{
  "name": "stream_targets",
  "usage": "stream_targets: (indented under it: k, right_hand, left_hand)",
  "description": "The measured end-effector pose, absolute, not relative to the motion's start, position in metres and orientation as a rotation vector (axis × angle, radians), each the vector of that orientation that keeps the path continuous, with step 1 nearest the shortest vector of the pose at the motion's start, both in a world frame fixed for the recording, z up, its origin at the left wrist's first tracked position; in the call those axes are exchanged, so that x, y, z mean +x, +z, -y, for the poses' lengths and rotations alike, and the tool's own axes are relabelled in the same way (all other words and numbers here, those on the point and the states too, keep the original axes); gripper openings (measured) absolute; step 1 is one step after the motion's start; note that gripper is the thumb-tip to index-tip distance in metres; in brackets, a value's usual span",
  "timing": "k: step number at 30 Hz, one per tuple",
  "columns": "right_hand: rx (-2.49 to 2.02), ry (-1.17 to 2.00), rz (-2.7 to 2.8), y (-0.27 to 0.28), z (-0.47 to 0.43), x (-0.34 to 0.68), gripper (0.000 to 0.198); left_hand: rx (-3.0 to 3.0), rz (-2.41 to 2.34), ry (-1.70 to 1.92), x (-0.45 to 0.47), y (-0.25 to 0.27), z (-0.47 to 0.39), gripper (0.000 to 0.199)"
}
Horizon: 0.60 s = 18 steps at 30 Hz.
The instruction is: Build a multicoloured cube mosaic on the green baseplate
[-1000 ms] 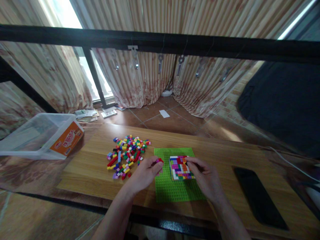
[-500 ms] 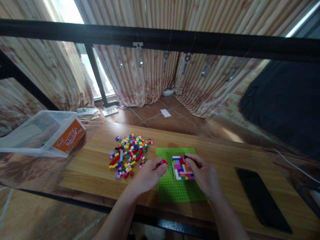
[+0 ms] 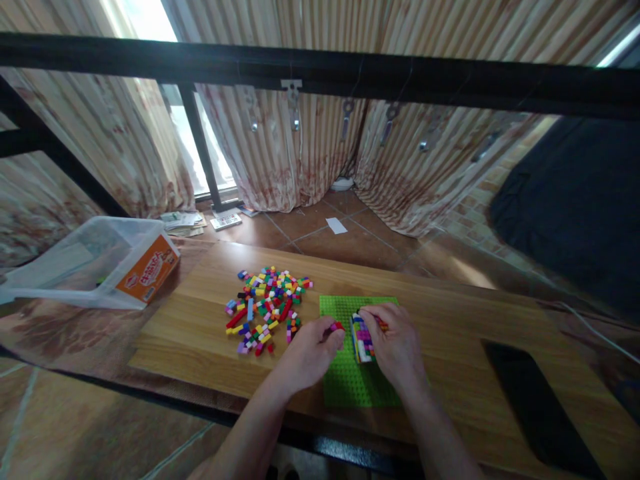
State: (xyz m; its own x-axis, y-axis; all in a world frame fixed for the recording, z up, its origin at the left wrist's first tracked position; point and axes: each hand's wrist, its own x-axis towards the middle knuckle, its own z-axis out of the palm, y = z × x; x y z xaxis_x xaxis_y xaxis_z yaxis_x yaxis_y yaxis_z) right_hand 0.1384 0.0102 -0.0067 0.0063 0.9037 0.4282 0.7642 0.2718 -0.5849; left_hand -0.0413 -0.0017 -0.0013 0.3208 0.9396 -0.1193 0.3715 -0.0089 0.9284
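A block of many-coloured building bricks [image 3: 365, 340] stands on the green baseplate [image 3: 345, 385]. My right hand [image 3: 397, 340] lies over the block's right part and hides much of its top. Its thumb and forefinger are pinched at the block's back left corner, on what looks like a small dark brick, mostly covered by the fingers. Just left of the block, my left hand [image 3: 313, 353] is closed around red and pink bricks [image 3: 337, 326] that show at its fingertips, above the baseplate's left edge.
Loose bricks [image 3: 273, 287] lie in a spread pile on the wooden table [image 3: 185, 313], left of the baseplate. A black flat panel [image 3: 540, 407] rests at the right. Beyond the table's left end is a clear plastic bin [image 3: 95, 267]. A dark metal bar [image 3: 320, 70] crosses in front of the curtains.
My right hand has shifted left across the block, its fingertips now at the back left corner, covering more of the top. My left hand keeps its bricks. The view has turned slightly left.
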Motion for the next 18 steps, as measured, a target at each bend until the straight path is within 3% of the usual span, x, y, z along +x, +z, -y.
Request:
stream_targets:
  k: [11,18]
  right_hand:
    - [-1.675,0.030,1.781,-0.011,-0.012,0.129,0.035]
    - [-1.747,0.115,1.697,-0.009,-0.011,0.129,0.036]
  left_hand:
    - [1.629,-1.266,0.693,-0.043,0.000,0.003,0.028]
    - [1.610,-1.268,0.712,-0.045,0.006,0.004,0.026]
